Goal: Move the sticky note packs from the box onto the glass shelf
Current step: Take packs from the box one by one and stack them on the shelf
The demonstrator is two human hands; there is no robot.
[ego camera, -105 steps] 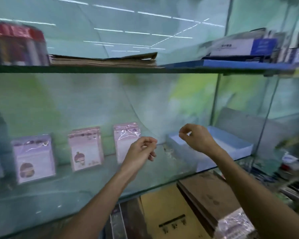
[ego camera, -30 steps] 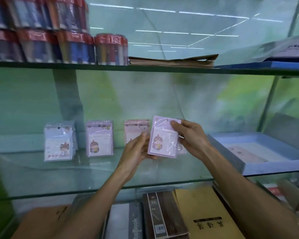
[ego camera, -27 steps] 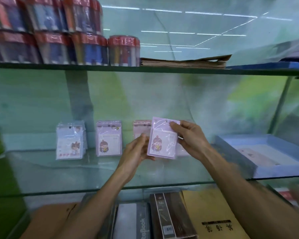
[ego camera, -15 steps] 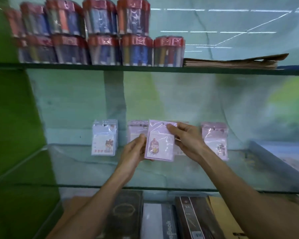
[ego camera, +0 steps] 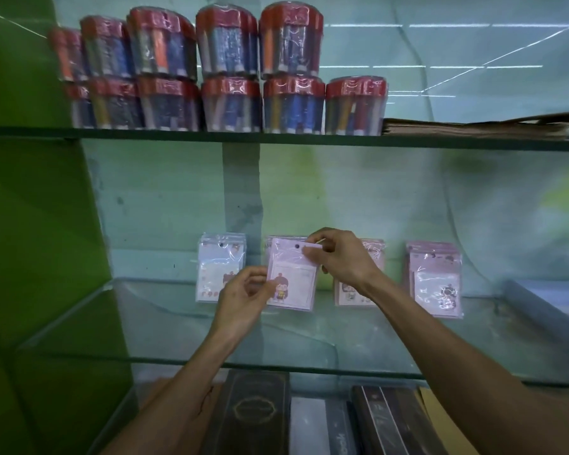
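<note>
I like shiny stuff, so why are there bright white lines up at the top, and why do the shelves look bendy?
Head view: the white lines look like ceiling lights mirrored in the shiny back panel; the wide lens bows the upper green-edged glass shelf; the red-capped pen tubs look soft; lighting is dim and greenish; the pink plastic-wrapped sticky note pack, held by left hand and right hand, is sharper.

Two bare forearms showing from the lower edge, no sleeves reaching into view, bare left hand [ego camera: 240,303] wearing no glove, ring or watch, bare right hand [ego camera: 342,257] likewise showing uncovered fingers and an unadorned wrist
</note>
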